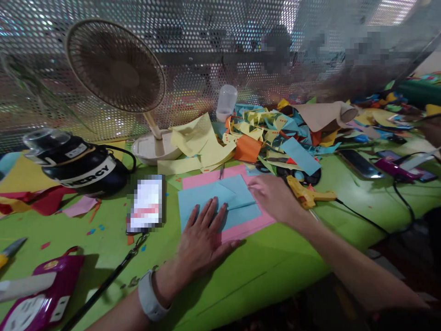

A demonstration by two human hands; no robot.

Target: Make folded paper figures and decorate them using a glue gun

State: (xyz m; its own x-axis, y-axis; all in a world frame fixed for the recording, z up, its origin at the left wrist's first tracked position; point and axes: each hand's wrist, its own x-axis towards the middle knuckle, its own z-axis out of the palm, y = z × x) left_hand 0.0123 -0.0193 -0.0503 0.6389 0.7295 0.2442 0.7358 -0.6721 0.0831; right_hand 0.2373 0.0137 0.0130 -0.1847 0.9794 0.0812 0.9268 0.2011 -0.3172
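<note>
A light blue sheet of paper (193,196) lies on top of a pink sheet (253,225), with a flap of the blue one folded over and a crease running toward its right side. My left hand (203,236) is flat on the papers, fingers stretched out, thumb toward the table's front edge. At the blue paper's right edge is my right hand (272,195), its fingers curled and closed at the flap; the fingertips are partly hidden. Just right of that hand a yellow glue gun (306,193) rests on the green table (220,285).
Behind the sheets is a heap of paper scraps (262,126). A fan (120,76), black bottle (89,168) and phone (146,202) stand or lie to the left. Purple device (51,289) is front left; another phone (361,164) lies right. Cords cross the right side.
</note>
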